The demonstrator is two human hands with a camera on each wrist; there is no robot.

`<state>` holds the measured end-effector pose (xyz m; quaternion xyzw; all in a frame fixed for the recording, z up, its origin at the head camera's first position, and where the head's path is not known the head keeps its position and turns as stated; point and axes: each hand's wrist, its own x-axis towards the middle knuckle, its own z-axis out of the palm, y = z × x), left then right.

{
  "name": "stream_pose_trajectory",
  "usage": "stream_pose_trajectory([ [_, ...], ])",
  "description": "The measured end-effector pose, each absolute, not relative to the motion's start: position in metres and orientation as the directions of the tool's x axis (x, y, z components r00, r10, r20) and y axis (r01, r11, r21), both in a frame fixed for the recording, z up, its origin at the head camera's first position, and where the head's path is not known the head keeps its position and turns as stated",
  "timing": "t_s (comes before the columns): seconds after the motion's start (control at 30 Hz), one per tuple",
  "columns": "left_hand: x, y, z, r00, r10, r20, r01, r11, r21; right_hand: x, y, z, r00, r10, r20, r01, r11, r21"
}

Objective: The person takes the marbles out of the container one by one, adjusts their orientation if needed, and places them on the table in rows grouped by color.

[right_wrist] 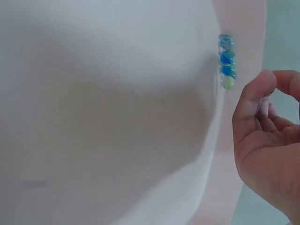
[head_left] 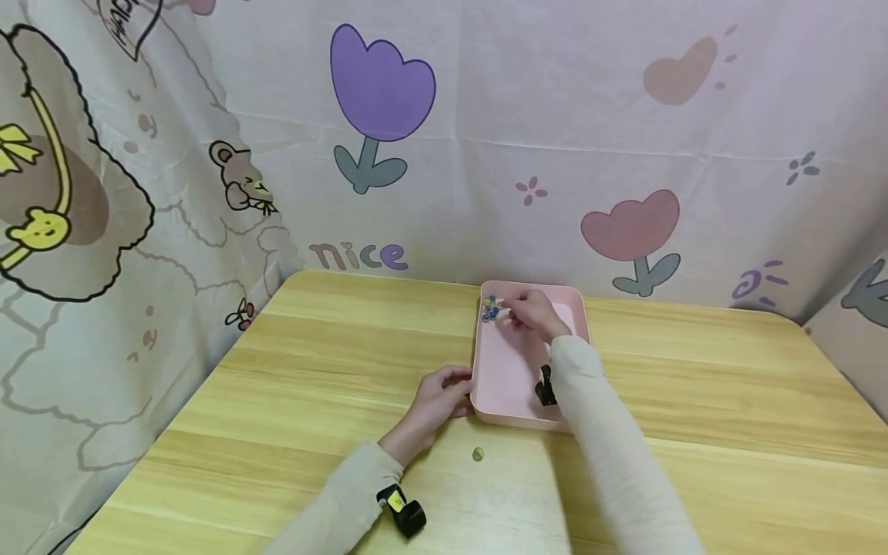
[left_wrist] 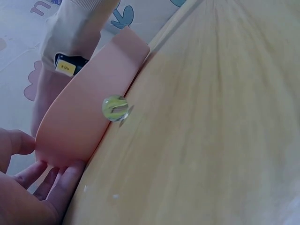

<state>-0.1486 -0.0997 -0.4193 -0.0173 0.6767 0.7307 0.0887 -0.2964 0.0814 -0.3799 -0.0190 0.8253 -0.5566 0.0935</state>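
Note:
A pink tray (head_left: 509, 370) lies on the wooden table (head_left: 291, 401). My left hand (head_left: 451, 391) grips its near left corner, thumb on the wall and fingers under the edge; the left wrist view shows those fingers (left_wrist: 58, 185) against the tray wall (left_wrist: 79, 122). My right hand (head_left: 529, 312) hovers inside the tray's far end, beside several blue and green marbles (head_left: 491, 309). In the right wrist view those marbles (right_wrist: 227, 61) line up against the tray's wall, just beyond my right hand (right_wrist: 272, 89), whose loosely curled fingers hold nothing I can see. One green marble (head_left: 478, 454) (left_wrist: 115, 108) lies on the table outside the tray.
Patterned cloth (head_left: 444, 154) hangs close behind and to the left of the table. Bare wood stretches left and right of the tray. Small black wrist cameras (head_left: 402, 510) sit on both sleeves.

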Motion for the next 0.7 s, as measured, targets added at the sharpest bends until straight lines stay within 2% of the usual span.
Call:
stream_pose_trajectory([
  [0.3,-0.150,-0.101,-0.420,-0.984,0.102,-0.147,-0.153,-0.060,0.986,-0.287,0.095,-0.362,-0.951,-0.271,-0.148,0.013,0.446,-0.895],
  [0.5,-0.151,-0.101,-0.420,-0.983,0.104,-0.152,-0.159,-0.058,0.986,-0.279,0.103,-0.352,-0.925,-0.362,-0.116,-0.051,0.421,-0.905],
  [0.7,-0.151,-0.100,-0.421,-0.981,0.104,-0.163,-0.169,-0.057,0.984,-0.264,0.106,-0.342,-0.917,-0.394,-0.061,-0.116,0.411,-0.904],
])
